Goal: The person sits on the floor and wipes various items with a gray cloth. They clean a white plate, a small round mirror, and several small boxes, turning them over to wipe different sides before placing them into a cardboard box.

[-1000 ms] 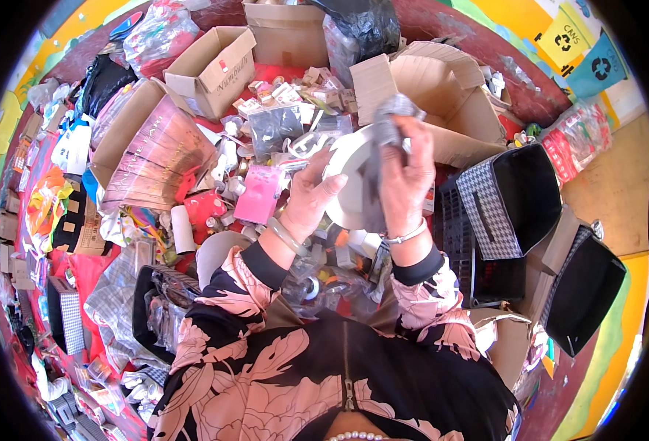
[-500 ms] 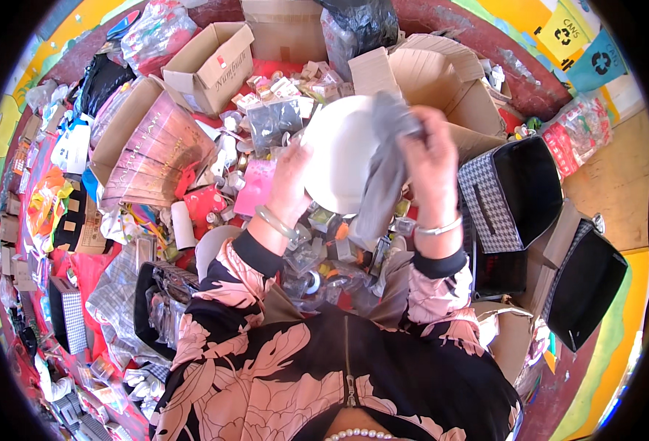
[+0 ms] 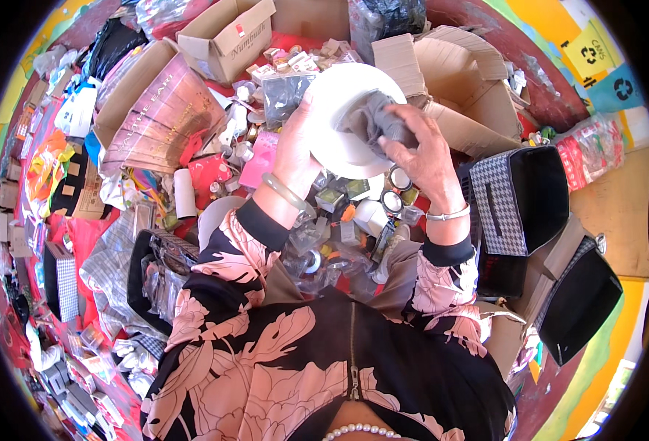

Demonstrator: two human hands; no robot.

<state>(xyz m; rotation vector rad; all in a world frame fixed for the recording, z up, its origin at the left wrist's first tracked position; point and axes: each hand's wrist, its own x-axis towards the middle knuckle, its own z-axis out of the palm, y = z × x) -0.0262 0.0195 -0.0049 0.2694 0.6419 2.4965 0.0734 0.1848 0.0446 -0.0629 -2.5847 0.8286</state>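
Observation:
A round white dish (image 3: 326, 88), plate-like with a broad rim, is held up in front of me. My left hand (image 3: 296, 153) is closed on its left edge. In my right hand (image 3: 426, 154) a grey cloth (image 3: 365, 117) is bunched and pressed against the dish's inner face. The cloth and my fingers hide part of that face. Beneath the dish lies a heap of small jars, clear plastic packs and little boxes (image 3: 346, 231).
Open cardboard boxes stand at back left (image 3: 229, 44) and back right (image 3: 457, 73). Black bins with checked fronts (image 3: 523, 202) are at my right. A pink carton (image 3: 166, 110) and a dark bin of plastic wrap (image 3: 164, 275) sit to my left.
The hanging cloth has been gathered up and brought onto the dish's inner face. The dish has tilted to show more of its inside, and my right hand has come over it.

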